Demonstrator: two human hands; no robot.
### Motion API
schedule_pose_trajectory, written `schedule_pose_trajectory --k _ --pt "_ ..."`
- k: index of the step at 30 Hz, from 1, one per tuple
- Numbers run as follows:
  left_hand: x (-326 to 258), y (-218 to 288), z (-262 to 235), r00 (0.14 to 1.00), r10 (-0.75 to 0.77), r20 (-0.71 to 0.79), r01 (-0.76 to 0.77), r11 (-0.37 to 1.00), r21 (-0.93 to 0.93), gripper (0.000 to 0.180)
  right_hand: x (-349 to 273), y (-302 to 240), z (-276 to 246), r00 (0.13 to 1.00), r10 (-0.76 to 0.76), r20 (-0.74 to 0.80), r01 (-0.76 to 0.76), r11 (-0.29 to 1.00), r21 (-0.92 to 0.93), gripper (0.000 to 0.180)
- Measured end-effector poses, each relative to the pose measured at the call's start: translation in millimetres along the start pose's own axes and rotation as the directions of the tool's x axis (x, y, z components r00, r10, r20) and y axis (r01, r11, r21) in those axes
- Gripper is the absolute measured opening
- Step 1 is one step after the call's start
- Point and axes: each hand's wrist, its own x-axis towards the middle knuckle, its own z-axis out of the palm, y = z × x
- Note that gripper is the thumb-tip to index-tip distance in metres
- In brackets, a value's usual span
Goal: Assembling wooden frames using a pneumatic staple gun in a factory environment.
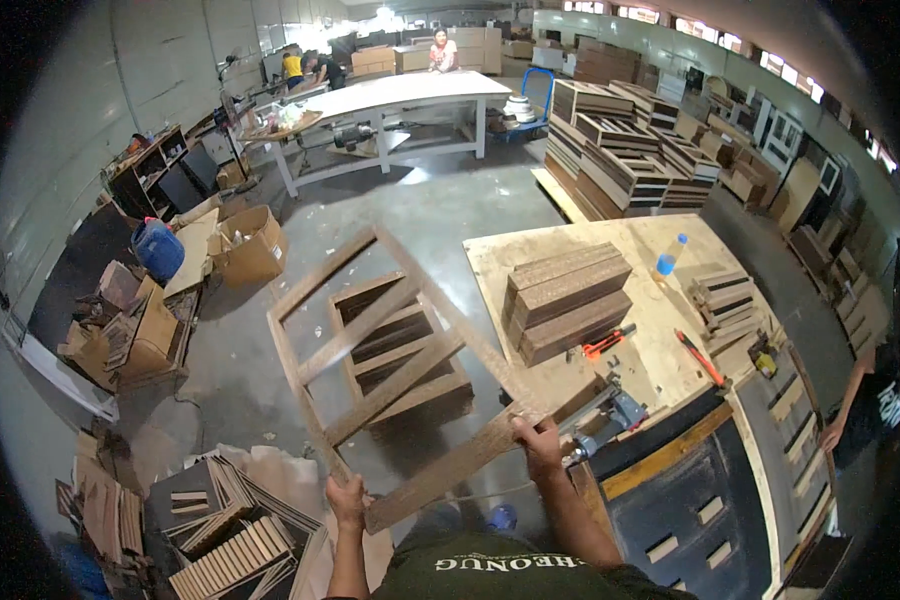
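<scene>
A brown wooden frame with cross slats (395, 388) hangs tilted in front of me, held up in both hands. My left hand (346, 499) is closed round its near left corner. My right hand (538, 442) grips the near right corner, where the broad near board meets the long side rail. Below the frame stands a stack of brown wooden frames (440, 400) on the floor, seen through its openings. Close to my right hand, a nail gun (610, 415) lies on the workbench's near edge.
On the plywood bench (490, 250) are stacked brown boards (570, 300), an orange-handled tool (606, 343), a red-handled tool (700, 358) and a bottle (672, 255). Wooden slats (235, 550) lie lower left. Cardboard boxes (250, 245) stand left. Another person's arm (850, 400) shows at right.
</scene>
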Motion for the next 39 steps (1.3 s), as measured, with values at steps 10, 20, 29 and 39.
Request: schedule_pose_trajectory --k 10,20,29,39 --pt "190 -37 0 0.997 0.010 -0.074 0.002 0.986 0.168 0.021 136 104 49 0.875 0.478 -0.072 -0.444 0.854 0.273 0.033" --pt "393 -77 59 0.989 -0.147 0.025 0.125 0.906 0.404 0.026 284 188 89 0.810 0.569 -0.142 -0.470 0.775 0.422 0.031" --pt "398 -74 68 0.964 -0.262 0.055 0.187 0.805 0.563 0.039 268 209 68 0.747 0.570 -0.343 -0.577 0.811 0.091 0.037" --pt "340 -150 63 0.987 0.047 0.155 -0.160 0.427 0.890 0.089 157 179 54 0.717 0.684 -0.134 -0.673 0.629 -0.388 0.063"
